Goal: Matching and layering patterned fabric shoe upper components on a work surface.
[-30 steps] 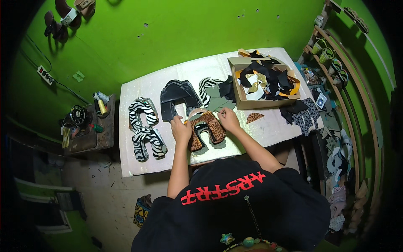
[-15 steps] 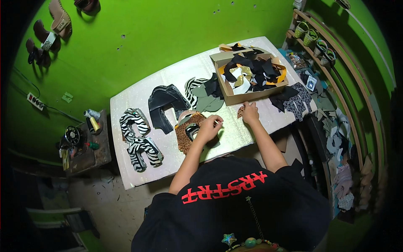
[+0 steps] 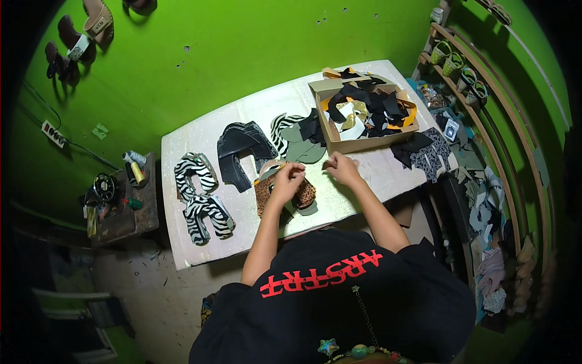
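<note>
My left hand (image 3: 290, 179) is over a stack of leopard-print cut pieces (image 3: 264, 193) near the table's front edge. Its fingers are curled together, and whatever they may hold is too small to make out. To its right, my right hand (image 3: 344, 170) pinches a small leopard-print piece (image 3: 328, 164) just above the tabletop, mostly covered by the fingers. Another leopard-print part (image 3: 305, 195) with a grey-green end lies below my left hand. Olive-green cut pieces (image 3: 308, 151) and a zebra-print piece (image 3: 281, 130) lie beyond both hands.
An open cardboard box (image 3: 357, 144) of scraps stands at the back right. Black curved pieces (image 3: 237, 151) and zebra-print stacks (image 3: 209, 219) occupy the left of the white table (image 3: 242, 239). Shelves (image 3: 485, 115) line the right; a sewing machine (image 3: 104, 187) stands left.
My right hand has moved left toward my left hand, bringing the small leopard-print piece off the table. My left hand has shifted slightly left, uncovering more of the leopard-print part below it.
</note>
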`<state>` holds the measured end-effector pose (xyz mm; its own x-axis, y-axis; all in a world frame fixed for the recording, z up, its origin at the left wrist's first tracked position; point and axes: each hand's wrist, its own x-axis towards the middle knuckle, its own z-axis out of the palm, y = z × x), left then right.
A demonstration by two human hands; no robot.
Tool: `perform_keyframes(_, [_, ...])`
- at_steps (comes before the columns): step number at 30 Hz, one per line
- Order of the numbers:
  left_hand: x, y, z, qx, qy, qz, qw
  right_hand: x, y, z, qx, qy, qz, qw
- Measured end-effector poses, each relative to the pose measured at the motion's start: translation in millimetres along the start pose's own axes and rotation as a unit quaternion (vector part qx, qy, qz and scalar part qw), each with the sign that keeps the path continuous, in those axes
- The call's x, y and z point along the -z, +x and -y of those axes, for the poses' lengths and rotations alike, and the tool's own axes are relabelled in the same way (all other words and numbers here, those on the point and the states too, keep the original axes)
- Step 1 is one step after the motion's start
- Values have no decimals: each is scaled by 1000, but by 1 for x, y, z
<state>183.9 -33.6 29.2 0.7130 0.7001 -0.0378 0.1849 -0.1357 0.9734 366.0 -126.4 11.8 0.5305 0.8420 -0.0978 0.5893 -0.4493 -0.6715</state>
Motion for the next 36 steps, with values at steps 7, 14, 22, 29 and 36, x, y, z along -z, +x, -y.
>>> perform_keyframes(7, [37,-1,5,28,-106,48,993,-21,9,48,221,233,146,936])
perform_keyframes(14, [54,-16,10,38,-11,-8,999,-23,11,69,206,240,201,927])
perform_keyframes(22, [72,-26,16,60,-57,-55,995,-34,27,80,167,190,171,952])
perform_keyframes(29, [82,-29,40,97,-19,-115,989,-64,32,86,232,92,76,965])
perform_keyframes(36, [72,-19,76,79,42,-198,976,-80,27,83,231,87,15,969])
